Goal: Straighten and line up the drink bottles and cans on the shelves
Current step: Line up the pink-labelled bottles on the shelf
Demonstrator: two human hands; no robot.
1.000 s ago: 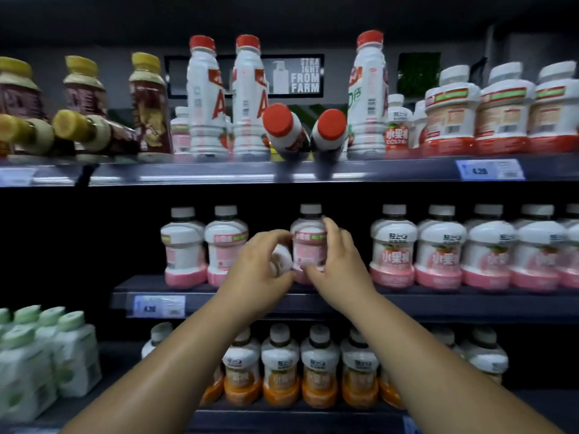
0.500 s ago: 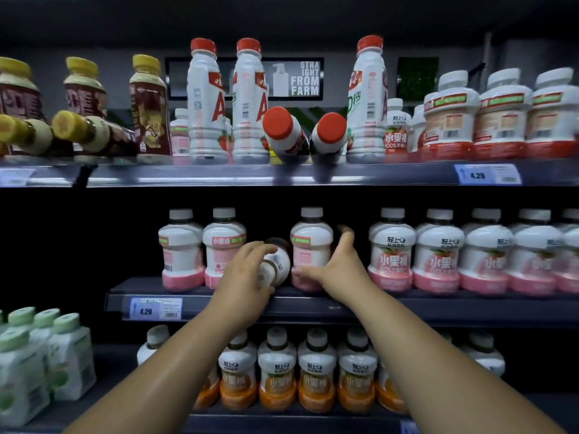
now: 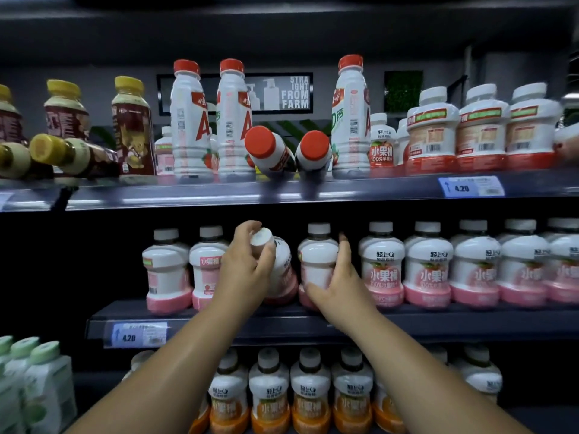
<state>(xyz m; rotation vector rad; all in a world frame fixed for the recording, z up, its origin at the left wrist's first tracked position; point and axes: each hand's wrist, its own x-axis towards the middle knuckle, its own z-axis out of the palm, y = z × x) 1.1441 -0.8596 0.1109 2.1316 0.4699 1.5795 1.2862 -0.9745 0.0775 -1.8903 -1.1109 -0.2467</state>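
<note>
Left grip is closed round the neck and shoulder of a tilted pink bottle on the middle shelf; the cap leans out toward the person, and the base seems to rest on the shelf. Likely purpose: tipping it upright into the gap in the row. Right grip cups the next upright pink bottle, thumb low across its front, fingers up its right side, probably bracing it against a knock. Further right, the row of pink bottles stands in an even line, labels forward. Shelving is dark metal, dimly lit, with a price tag on the middle lip. On the top shelf, yellow-capped bottles lie flat at left and two red-capped bottles lie caps outward mid-shelf, not yet righted. A farm sign hangs behind.
</note>
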